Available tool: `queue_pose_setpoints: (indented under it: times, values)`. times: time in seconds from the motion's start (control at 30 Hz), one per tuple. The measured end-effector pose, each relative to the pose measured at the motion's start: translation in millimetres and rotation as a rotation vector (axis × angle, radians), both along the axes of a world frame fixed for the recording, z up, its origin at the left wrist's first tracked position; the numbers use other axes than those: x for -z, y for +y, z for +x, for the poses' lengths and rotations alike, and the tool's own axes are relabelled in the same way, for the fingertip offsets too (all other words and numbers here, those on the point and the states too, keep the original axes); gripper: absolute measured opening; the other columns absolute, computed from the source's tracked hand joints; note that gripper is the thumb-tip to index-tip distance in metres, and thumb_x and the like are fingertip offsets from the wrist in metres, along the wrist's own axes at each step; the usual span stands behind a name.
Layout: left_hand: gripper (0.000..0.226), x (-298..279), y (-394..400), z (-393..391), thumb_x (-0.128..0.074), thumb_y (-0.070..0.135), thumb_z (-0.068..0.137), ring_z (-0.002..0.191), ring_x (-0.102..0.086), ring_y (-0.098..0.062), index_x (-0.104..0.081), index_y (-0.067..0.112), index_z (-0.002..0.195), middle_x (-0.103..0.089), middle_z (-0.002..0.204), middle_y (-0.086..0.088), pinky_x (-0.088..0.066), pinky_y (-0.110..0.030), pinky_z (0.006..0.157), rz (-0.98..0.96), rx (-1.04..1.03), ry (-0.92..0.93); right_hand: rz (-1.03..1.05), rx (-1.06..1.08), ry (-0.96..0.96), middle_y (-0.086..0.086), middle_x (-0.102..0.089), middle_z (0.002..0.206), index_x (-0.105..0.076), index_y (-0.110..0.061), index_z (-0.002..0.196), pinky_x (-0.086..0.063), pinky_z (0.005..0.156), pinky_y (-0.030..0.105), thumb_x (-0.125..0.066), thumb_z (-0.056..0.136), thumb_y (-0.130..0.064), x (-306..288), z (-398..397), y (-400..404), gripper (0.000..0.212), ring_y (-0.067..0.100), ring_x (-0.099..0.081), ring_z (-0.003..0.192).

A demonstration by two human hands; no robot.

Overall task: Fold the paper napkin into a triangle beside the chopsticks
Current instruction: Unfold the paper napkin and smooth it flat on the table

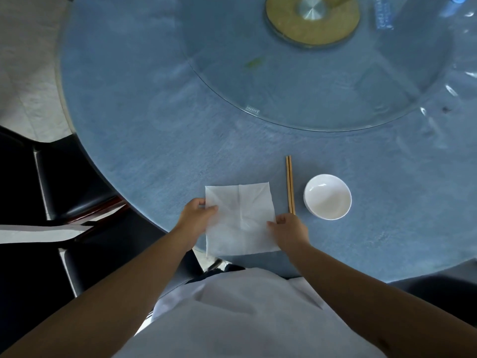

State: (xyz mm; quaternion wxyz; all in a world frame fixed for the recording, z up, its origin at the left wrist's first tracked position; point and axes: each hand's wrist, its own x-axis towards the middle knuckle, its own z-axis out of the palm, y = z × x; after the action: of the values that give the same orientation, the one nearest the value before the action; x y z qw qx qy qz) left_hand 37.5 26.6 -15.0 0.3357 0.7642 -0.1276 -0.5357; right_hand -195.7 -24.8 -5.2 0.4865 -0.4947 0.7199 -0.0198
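A white paper napkin (240, 219) lies spread out as a creased square on the blue table, its near edge reaching the table's rim. My left hand (197, 215) pinches the napkin's left edge, thumb on top. My right hand (290, 229) pinches the right edge near the lower corner. A pair of wooden chopsticks (289, 184) lies straight, pointing away from me, just right of the napkin. My right hand's knuckles sit close to the chopsticks' near tips.
A white empty bowl (327, 197) stands right of the chopsticks. A glass turntable (309, 99) with a brass hub (312, 19) covers the far table. Dark chairs (67, 182) stand at the left. The round table's edge (144, 218) curves near my body.
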Motion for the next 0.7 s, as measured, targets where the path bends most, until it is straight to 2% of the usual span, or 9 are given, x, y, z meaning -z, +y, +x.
queue_pose_setpoints:
  times: [0.17,0.23,0.3,0.37,0.43,0.53,0.7]
  values:
    - [0.024,4,-26,8,-0.073,0.030,0.077,0.088,-0.070,-0.027,-0.067,0.016,0.095,-0.073,0.097,-0.009,-0.057,-0.050,0.083,0.015,0.000,-0.039,-0.087,-0.105,0.067,-0.002,-0.036,0.051,-0.035,-0.019,0.058,-0.029,0.045,0.025,-0.062,0.079,-0.028,0,17,-22,0.036,0.015,-0.035,0.048]
    - [0.029,3,-33,10,-0.073,0.032,0.076,0.087,-0.070,-0.030,-0.067,0.008,0.092,-0.072,0.093,-0.013,-0.057,-0.049,0.082,0.036,0.036,-0.083,-0.097,-0.127,0.080,-0.002,-0.036,0.051,-0.036,-0.019,0.057,-0.029,0.045,0.025,-0.061,0.080,-0.025,2,22,-28,0.034,0.014,-0.034,0.048]
    - [0.035,3,-39,11,-0.071,0.031,0.076,0.078,-0.066,-0.029,-0.063,0.000,0.090,-0.068,0.084,-0.014,-0.056,-0.042,0.073,0.059,0.076,-0.142,-0.086,-0.140,0.094,0.001,-0.039,0.053,-0.041,-0.016,0.058,-0.030,0.046,0.025,-0.057,0.081,-0.021,4,26,-34,0.028,0.015,-0.035,0.048]
    - [0.030,2,-46,12,-0.069,0.031,0.078,0.067,-0.057,-0.023,-0.060,0.003,0.083,-0.059,0.074,-0.009,-0.049,-0.035,0.061,0.059,0.107,-0.209,-0.072,-0.148,0.104,0.002,-0.038,0.053,-0.042,-0.015,0.059,-0.027,0.045,0.024,-0.052,0.080,-0.017,5,28,-40,0.023,0.015,-0.034,0.049]
    - [0.026,1,-53,16,-0.068,0.032,0.080,0.062,-0.050,-0.020,-0.054,0.012,0.074,-0.053,0.069,-0.005,-0.042,-0.032,0.056,0.058,0.108,-0.260,-0.070,-0.161,0.111,0.001,-0.035,0.053,-0.039,-0.016,0.058,-0.025,0.044,0.023,-0.050,0.079,-0.014,5,29,-47,0.024,0.015,-0.031,0.048]
    - [0.030,0,-62,26,-0.067,0.035,0.081,0.060,-0.045,-0.020,-0.047,0.016,0.068,-0.049,0.066,-0.004,-0.038,-0.031,0.054,0.034,0.120,-0.299,-0.086,-0.162,0.093,0.002,-0.038,0.053,-0.043,-0.015,0.059,-0.028,0.046,0.024,-0.051,0.079,-0.016,4,32,-60,0.021,0.016,-0.034,0.050]
    - [0.029,1,-78,37,-0.066,0.035,0.083,0.062,-0.049,-0.020,-0.057,0.007,0.080,-0.053,0.068,-0.003,-0.042,-0.034,0.057,-0.008,0.137,-0.307,-0.128,-0.176,0.096,0.002,-0.042,0.052,-0.044,-0.014,0.057,-0.030,0.047,0.026,-0.051,0.081,-0.017,0,46,-86,0.025,0.017,-0.038,0.049]
